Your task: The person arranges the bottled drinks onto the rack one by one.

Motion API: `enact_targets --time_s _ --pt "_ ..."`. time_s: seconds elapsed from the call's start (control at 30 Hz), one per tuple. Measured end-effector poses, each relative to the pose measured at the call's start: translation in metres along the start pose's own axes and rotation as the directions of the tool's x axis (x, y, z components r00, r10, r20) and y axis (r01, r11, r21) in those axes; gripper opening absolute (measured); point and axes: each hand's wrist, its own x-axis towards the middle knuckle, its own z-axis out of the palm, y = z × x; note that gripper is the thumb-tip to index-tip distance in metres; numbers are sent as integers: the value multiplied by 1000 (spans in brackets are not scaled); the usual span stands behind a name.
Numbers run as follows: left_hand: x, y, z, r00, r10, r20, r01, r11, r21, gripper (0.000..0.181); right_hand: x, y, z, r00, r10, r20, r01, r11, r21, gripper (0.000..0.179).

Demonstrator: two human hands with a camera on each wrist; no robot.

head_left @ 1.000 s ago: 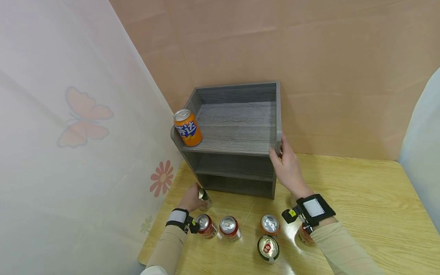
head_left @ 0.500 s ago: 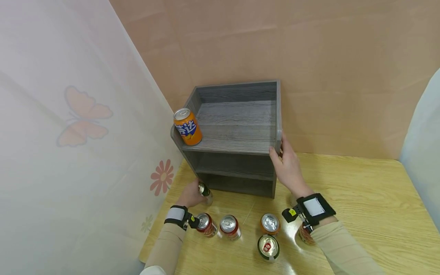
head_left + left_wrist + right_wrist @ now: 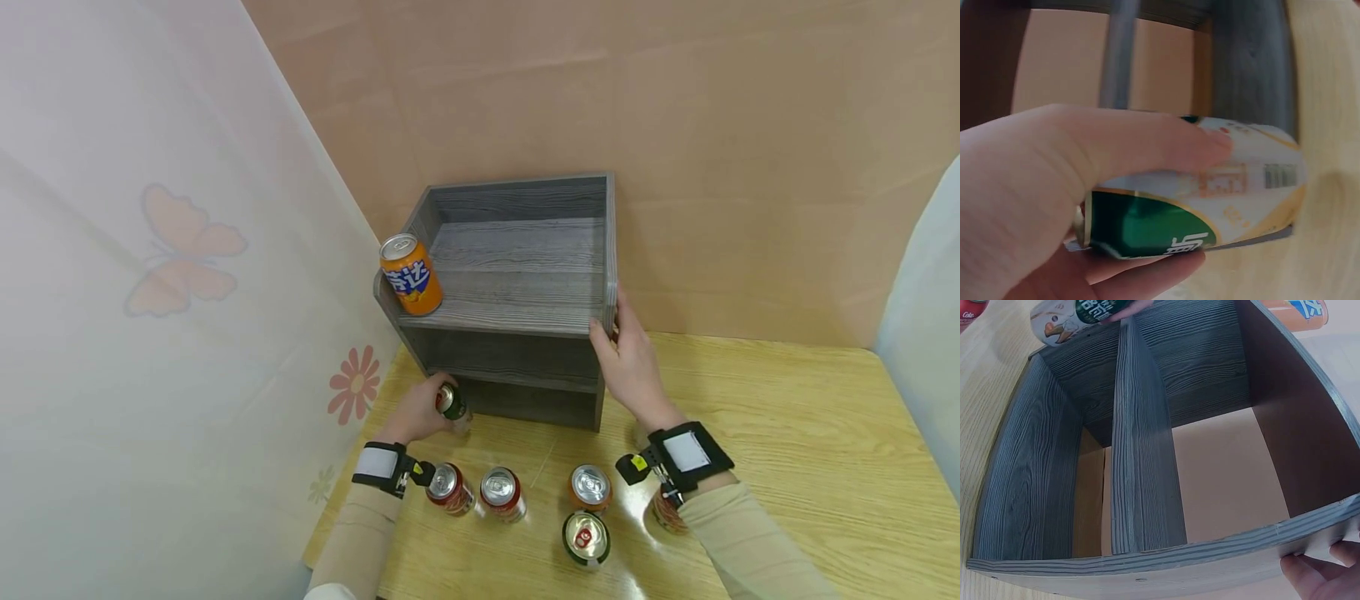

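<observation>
My left hand (image 3: 422, 412) grips a green and white drink can (image 3: 1147, 219) round its side, thumb on one side and fingers on the other. That can is at the lower left front of a grey wooden shelf unit (image 3: 517, 300); the right wrist view shows the can (image 3: 1063, 319) by the unit's opening. My right hand (image 3: 628, 367) holds the unit's right side panel near the top front corner, thumb on the front edge. An orange soda can (image 3: 411, 277) stands on the top at the left.
Two red cans (image 3: 450, 490) (image 3: 502, 495), an orange can (image 3: 589, 488) and a green-rimmed can (image 3: 586, 539) stand on the wooden table (image 3: 780, 433) in front. Another can (image 3: 667, 512) is partly behind the right wrist. A white printed sheet (image 3: 225, 375) hangs at the left.
My left hand has raised the green and white can slightly and brought it closer to the unit's lower front. The right hand stays on the side panel.
</observation>
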Motion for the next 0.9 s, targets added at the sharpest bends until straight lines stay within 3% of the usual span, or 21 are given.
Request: enact_targets --time_s 0.13,0.37,0.53,0.73,0.9 --pt "-1 10 -8 998 52 24 -52 999 9 68 0 1 0 1000 5 2 -5 1000 -1 67" --pt "-5 35 -31 994 93 65 -98 993 70 65 0 1 0 1000 10 4 -10 1000 2 68" --pt "-9 48 -43 989 125 77 -130 989 65 64 0 1 0 1000 12 8 -12 1000 1 68" --pt "-10 55 -52 987 147 72 -150 987 48 66 0 1 0 1000 9 10 -9 1000 1 67" --pt "-11 60 -59 989 142 26 -143 989 21 64 1 1 1 1000 6 6 -6 1000 0 67"
